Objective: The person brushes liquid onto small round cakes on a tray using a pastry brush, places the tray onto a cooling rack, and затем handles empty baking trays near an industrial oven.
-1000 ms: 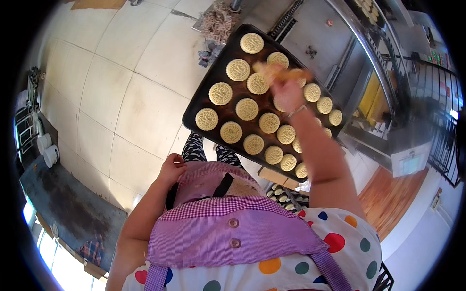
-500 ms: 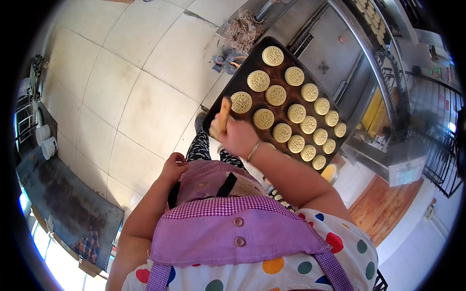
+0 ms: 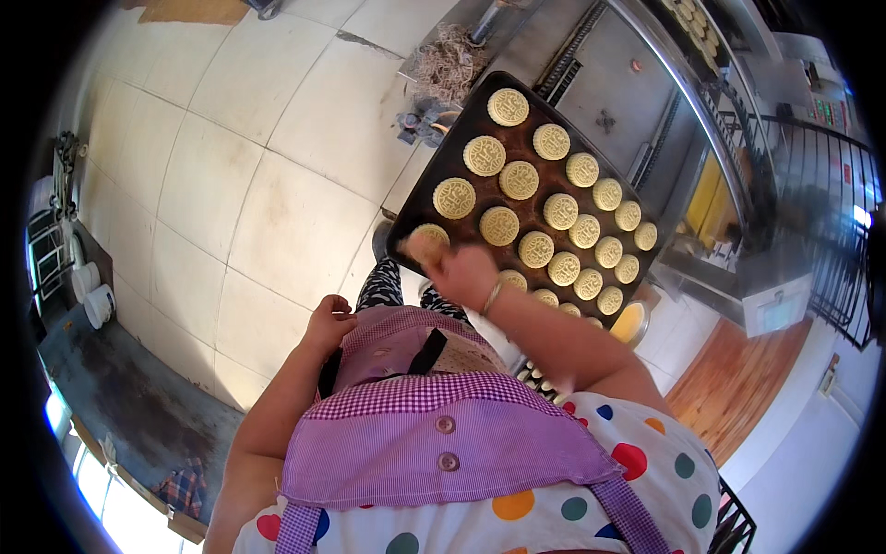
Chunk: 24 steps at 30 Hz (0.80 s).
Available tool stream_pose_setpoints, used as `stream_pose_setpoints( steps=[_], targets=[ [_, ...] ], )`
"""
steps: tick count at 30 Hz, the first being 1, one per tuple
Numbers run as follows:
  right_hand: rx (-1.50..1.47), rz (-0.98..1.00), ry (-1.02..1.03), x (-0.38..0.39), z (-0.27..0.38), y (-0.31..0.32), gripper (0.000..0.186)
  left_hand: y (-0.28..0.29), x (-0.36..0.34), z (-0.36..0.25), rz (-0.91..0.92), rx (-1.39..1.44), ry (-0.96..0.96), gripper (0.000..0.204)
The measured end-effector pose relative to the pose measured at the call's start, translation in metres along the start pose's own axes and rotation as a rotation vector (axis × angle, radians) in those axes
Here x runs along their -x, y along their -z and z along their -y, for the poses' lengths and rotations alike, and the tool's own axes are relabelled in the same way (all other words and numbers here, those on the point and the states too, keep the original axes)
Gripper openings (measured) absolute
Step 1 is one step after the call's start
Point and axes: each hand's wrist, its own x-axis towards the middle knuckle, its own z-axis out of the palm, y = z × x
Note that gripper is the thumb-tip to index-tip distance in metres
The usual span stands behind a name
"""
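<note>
My right hand (image 3: 464, 277) is over the near left corner of a dark baking tray (image 3: 402, 222), closed around a wooden-handled tool (image 3: 417, 247). The tool is smeared by motion and its working end cannot be made out. It lies over or against the corner mooncake (image 3: 430, 232), which is partly covered. Rows of pale round mooncakes (image 3: 499, 225) with pressed patterns and scalloped edges fill the tray. My left hand (image 3: 329, 323) hangs beside the purple apron (image 3: 434, 434), fingers loosely bent and apart, with nothing visible in it.
At the tray's near right side stands a bowl of yellow liquid (image 3: 629, 325). A metal rail (image 3: 678, 78) runs beyond the tray. A tangled fibrous heap (image 3: 448, 63) lies past its far left corner. A dark worktop (image 3: 138, 397) and white buckets (image 3: 98, 303) are at left.
My right hand has shifted right and slightly down. The tool's handle, upright before, now tilts down over the corner mooncake, which has come into sight. My left hand stays about where it was.
</note>
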Motion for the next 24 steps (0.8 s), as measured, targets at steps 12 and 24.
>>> stream_pose_setpoints(
  steps=[12,24],
  targets=[
    [-0.129,-0.465,-0.459,0.016,-0.11,0.061,0.02,-0.028,0.0,-0.028,0.048,-0.172,-0.044,0.038],
    [-0.191,-0.783,-0.723,0.165,-0.251,0.057,0.033,-0.083,-0.001,-0.035,0.122,-0.256,-0.078,0.04]
  ],
)
